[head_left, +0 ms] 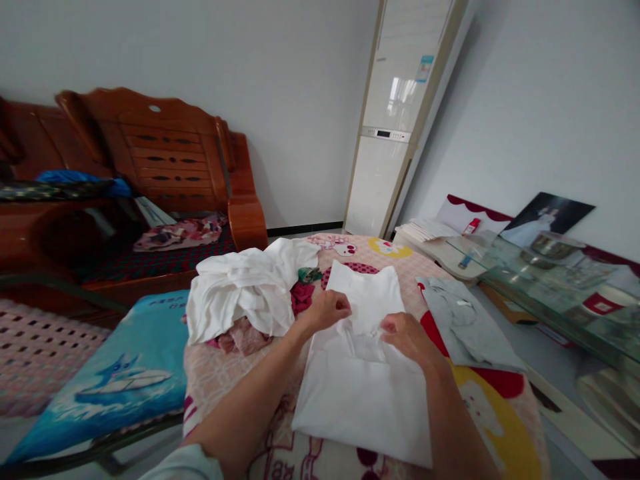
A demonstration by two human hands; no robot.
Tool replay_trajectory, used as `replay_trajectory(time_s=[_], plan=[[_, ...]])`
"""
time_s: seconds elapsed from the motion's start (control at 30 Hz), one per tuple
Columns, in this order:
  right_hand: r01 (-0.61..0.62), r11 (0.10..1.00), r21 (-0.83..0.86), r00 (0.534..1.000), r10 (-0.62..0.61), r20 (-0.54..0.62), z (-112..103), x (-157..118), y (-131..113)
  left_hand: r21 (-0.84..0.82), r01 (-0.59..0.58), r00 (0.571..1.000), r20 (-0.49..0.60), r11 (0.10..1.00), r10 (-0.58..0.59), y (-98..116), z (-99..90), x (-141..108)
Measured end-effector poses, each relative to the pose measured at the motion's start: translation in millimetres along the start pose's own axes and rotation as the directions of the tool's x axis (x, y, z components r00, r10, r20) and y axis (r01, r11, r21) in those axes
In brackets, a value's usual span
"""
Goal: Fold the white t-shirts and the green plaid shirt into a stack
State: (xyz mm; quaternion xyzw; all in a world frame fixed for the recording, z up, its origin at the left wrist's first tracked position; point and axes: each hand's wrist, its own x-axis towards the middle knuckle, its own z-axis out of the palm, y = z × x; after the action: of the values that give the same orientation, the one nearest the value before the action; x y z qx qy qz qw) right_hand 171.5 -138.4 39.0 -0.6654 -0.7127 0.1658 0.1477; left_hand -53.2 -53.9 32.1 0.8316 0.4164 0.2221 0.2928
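Observation:
A white garment (360, 400), folded into a long rectangle, lies lengthwise in front of me on a patterned blanket (220, 383). My left hand (327, 312) is closed at its left side, the fingers curled over a raised bit of the fabric. On the right side my right hand (407, 337) pinches the cloth near the middle, thumb and fingers together. Creases run between the two hands. A heap of white clothes (240, 290) is to the left, with pinkish lace cloth (245, 335) showing under it. To the right lies a folded light grey garment (465, 320).
A blue cushion (135, 373) with a printed dolphin is at the left, before a wooden armchair (165, 153). A glass-topped cabinet (545, 287) bearing bowls stands close on the right. At the back is a tall white air conditioner (385, 173).

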Motion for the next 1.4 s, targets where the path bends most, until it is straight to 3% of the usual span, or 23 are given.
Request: replay_trajectory(time_s=[0.07, 0.13, 0.4, 0.63, 0.77, 0.97, 1.03, 1.13, 1.3, 1.4], plan=[[-0.049, 0.999, 0.009, 0.996, 0.048, 0.075, -8, -15, -4, -0.024, -0.041, 0.971, 0.235, 0.999, 0.046, 7, -1.0, -12], [-0.071, 0.997, 0.025, 0.991, 0.068, 0.115, -10, -28, -5, -0.019, -0.076, 0.931, 0.358, 0.997, 0.078, 10, 1.0, -24], [-0.067, 0.989, 0.134, 0.988, 0.047, 0.146, -7, -53, 2, 0.148, -0.077, 0.920, 0.393, 0.986, 0.013, 12, 3.0, -47], [-0.126, 0.989, 0.078, 0.968, 0.106, 0.226, 2, -57, 5, 0.341, -0.148, 0.892, 0.452, 0.928, -0.024, 16, 17.7, -48], [-0.102, 0.986, 0.130, 0.966, 0.066, 0.251, 4, -56, 10, 0.254, -0.169, 0.872, 0.488, 0.952, 0.024, 13, 15.8, -46], [-0.046, 0.979, 0.201, 0.947, -0.021, 0.321, 0, -59, 13, -0.058, -0.164, 0.807, 0.566, 0.985, 0.167, 4, 9.6, -43], [-0.023, 0.983, 0.181, 0.956, -0.031, 0.291, -6, -60, 9, -0.113, -0.176, 0.817, 0.538, 0.978, 0.209, 7, 3.2, -43], [0.005, 0.994, 0.113, 0.982, -0.026, 0.189, -23, -55, 0, -0.097, -0.225, 0.869, 0.431, 0.970, 0.244, 17, -14.1, -39], [-0.026, 0.985, -0.170, 1.000, 0.026, -0.005, -55, -17, -14, 0.179, -0.199, 0.972, 0.159, 0.964, 0.171, 32, -39.9, -6], [-0.068, 0.939, -0.336, 0.984, 0.007, -0.180, -62, 16, -20, 0.353, -0.119, 0.990, -0.031, 0.928, 0.138, 34, -42.5, 24]])
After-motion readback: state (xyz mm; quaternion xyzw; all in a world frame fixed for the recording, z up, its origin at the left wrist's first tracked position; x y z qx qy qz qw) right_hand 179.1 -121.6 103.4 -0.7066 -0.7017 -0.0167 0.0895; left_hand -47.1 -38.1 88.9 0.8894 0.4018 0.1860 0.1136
